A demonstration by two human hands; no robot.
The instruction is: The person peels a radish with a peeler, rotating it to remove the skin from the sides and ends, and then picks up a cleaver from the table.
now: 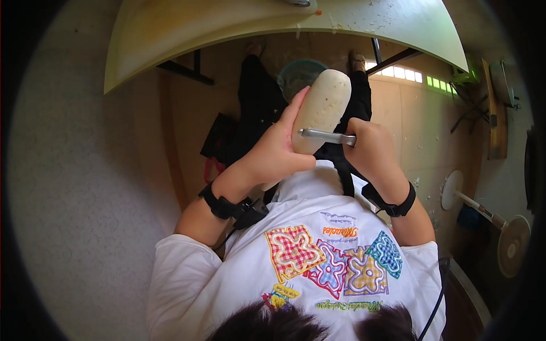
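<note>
My left hand [278,150] is wrapped round a thick, pale, peeled-looking vegetable [323,111], held tilted above my lap with its rounded end away from me. Small dark specks and dents mark its surface. In my right hand [369,145], fingers closed, is the handle of a metal peeler [328,136], which lies across the lower part of the vegetable. Whether the blade touches the skin cannot be made out. Beneath and beyond the vegetable, a light blue basin [302,75] stands on the floor between my feet, partly hidden by the vegetable.
A white table [239,25] with scraps on top curves across the front. Its dark metal legs reach down on both sides. At the right are a white standing fan [513,245] and a wooden board [496,113]. Peel bits lie on the floor [392,113].
</note>
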